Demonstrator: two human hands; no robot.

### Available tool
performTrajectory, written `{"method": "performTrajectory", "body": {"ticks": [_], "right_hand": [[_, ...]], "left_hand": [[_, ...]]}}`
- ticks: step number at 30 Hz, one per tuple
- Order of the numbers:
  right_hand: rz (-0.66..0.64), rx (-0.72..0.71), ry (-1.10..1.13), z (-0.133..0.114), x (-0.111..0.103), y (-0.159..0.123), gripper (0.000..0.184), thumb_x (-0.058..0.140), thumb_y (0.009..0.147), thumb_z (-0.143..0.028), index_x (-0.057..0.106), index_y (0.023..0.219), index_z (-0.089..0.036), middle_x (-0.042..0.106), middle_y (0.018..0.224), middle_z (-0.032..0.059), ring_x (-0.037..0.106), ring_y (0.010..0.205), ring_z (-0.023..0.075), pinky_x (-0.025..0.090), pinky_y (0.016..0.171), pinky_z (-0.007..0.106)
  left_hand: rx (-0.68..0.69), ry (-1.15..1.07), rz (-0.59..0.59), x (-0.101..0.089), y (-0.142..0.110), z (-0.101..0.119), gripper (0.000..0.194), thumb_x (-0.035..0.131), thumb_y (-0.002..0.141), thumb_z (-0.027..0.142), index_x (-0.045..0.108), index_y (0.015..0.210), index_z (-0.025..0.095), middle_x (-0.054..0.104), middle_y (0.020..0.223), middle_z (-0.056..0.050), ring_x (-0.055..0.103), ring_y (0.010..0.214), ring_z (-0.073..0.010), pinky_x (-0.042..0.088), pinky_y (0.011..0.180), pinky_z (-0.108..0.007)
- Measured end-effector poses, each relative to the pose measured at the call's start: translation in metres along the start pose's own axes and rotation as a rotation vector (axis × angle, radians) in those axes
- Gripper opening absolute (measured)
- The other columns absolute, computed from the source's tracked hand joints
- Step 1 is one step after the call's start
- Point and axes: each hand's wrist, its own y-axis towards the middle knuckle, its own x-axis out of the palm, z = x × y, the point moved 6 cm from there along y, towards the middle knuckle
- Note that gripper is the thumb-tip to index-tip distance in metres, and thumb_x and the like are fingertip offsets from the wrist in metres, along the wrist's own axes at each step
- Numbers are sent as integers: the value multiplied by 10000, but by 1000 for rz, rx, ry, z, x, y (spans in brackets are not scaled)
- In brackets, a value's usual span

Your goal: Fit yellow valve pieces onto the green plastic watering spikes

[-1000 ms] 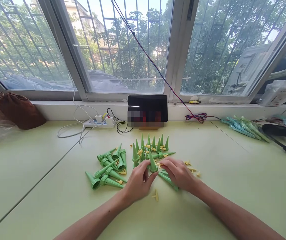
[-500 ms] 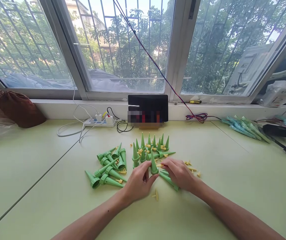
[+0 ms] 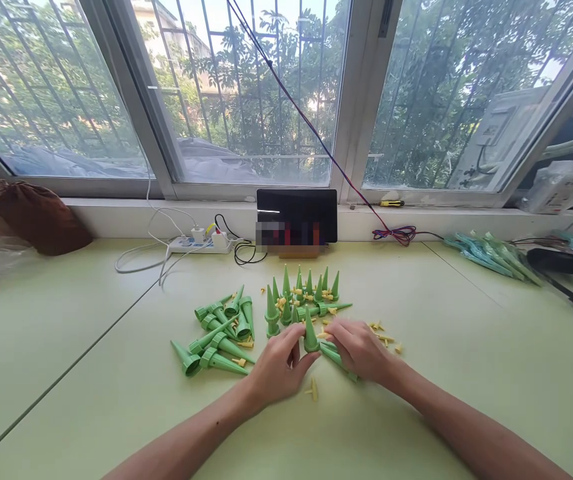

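Note:
Pinched by its base in my left hand (image 3: 282,360) is a green plastic plant watering spike (image 3: 309,332), tip up. To its right my right hand (image 3: 361,347) is closed on a small yellow valve (image 3: 323,335), which sits close against the spike; whether they touch I cannot tell. Behind my hands several green spikes (image 3: 286,283) stand upright with yellow valves among them. Left of my left hand lies a pile of loose green spikes (image 3: 222,343). Another green spike (image 3: 339,363) lies partly under my right hand. A loose yellow valve (image 3: 314,389) rests in front.
More yellow valves (image 3: 385,338) lie right of my right hand. At the back stand a dark-screened tablet (image 3: 297,217) and a power strip (image 3: 201,245) with cables. Blue and green plastic packets (image 3: 491,257) lie back right, and a brown drawstring bag (image 3: 41,220) back left.
The held spike and my left hand have shifted very slightly to the right. My right hand keeps nearly the same place with the yellow valve.

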Motion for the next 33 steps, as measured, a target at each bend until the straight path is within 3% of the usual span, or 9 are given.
{"method": "performTrajectory", "body": {"ticks": [8, 21, 33], "right_hand": [[-2, -8, -22, -2, 0, 1, 358, 285, 1061, -189, 390, 721, -229, 458, 610, -13, 323, 538, 148, 225, 526, 276], [19, 56, 40, -1, -3, 4, 151, 415, 1045, -165, 554, 988, -189, 623, 825, 48, 541, 690, 157, 370, 597, 246], [-56, 53, 19, 2, 3, 1, 232, 367, 1055, -174, 492, 861, -203, 559, 720, 12, 449, 617, 150, 297, 575, 250]], "left_hand": [[-2, 19, -32, 1, 1, 2, 167, 615, 904, 272, 459, 902, 213, 494, 687, 46, 487, 530, -106, 401, 513, -215], [-1, 99, 54, -3, 4, 4, 156, 607, 919, 258, 457, 919, 211, 530, 729, 38, 481, 519, -98, 378, 515, -213], [-33, 97, 7, 2, 2, 0, 171, 626, 900, 306, 495, 907, 197, 517, 660, 45, 489, 531, -116, 402, 527, -223]]}}
